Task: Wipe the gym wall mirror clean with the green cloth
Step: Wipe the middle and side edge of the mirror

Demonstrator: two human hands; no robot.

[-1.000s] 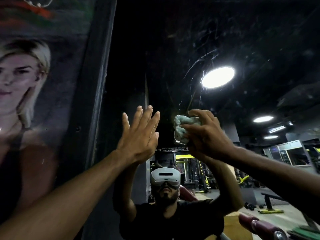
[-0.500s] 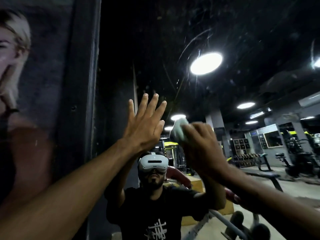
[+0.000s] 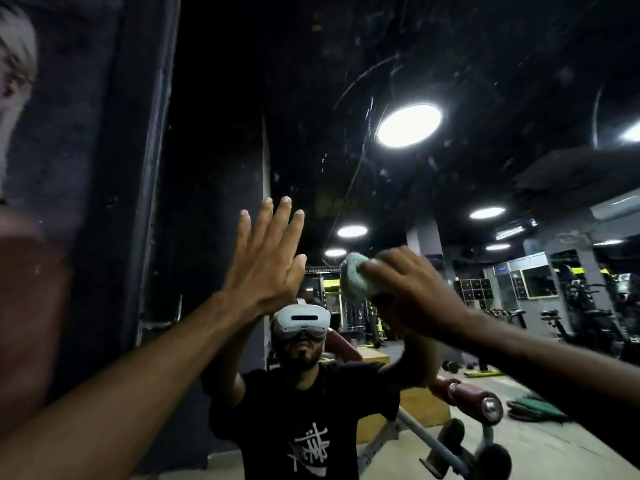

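Note:
The gym wall mirror [image 3: 398,64] fills most of the view, dark, with streaks and specks on its glass. My right hand [image 3: 412,289] grips a bunched pale green cloth [image 3: 355,277] and holds it against the glass at about head height; the hand is motion-blurred and covers most of the cloth. My left hand [image 3: 268,261] lies flat on the mirror just left of the cloth, fingers straight and pointing up. The mirror reflects me in a black T-shirt and a white headset, both arms raised.
A dark vertical frame [image 3: 138,202] borders the mirror on the left, with a printed wall poster [image 3: 31,168] beyond it. Reflected in the glass are round ceiling lights [image 3: 408,124], a padded red bench [image 3: 464,393], weight machines and dumbbell racks.
My right hand with the cloth has moved down and slightly right on the glass. My view has tilted down, showing more of my reflection. My left hand stays flat on the mirror.

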